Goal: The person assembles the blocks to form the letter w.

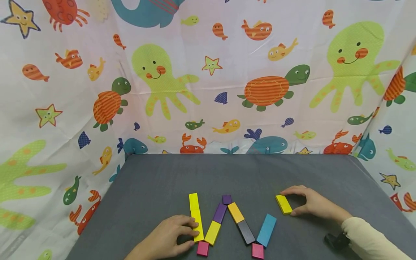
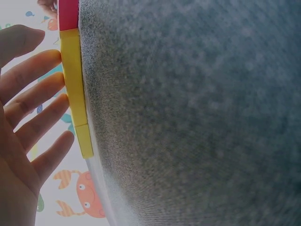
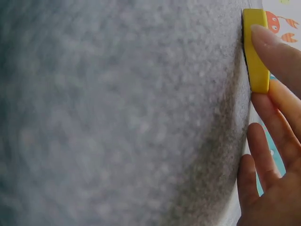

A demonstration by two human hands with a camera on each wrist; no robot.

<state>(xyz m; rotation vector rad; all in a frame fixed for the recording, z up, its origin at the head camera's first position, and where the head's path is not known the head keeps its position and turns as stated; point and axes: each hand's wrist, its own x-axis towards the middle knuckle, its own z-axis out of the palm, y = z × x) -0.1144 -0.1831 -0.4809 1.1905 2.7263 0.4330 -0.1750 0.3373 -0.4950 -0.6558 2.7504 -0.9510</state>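
In the head view a zigzag of blocks lies on the grey tabletop. My left hand (image 1: 169, 233) is at its left arm, fingertips (image 2: 59, 80) against the side of a long yellow block (image 1: 197, 224), the fingers fairly straight. A shorter yellow block (image 1: 193, 201) continues that line at the far end, and a pink block (image 1: 203, 248) sits at the near end, close to the thumb. Off to the right, my right hand (image 1: 313, 204) pinches a separate yellow block (image 1: 284, 204) between thumb and forefinger, low over the table. The right wrist view shows the thumb lying across this yellow block (image 3: 256, 61).
The zigzag continues with yellow (image 1: 212, 233), purple (image 1: 220, 213), small purple (image 1: 226, 199), orange (image 1: 235, 212), black (image 1: 246, 232), pink (image 1: 258, 250) and blue (image 1: 266, 230) blocks. Behind the grey table (image 1: 240, 173) hangs a sea-animal curtain (image 1: 221, 83).
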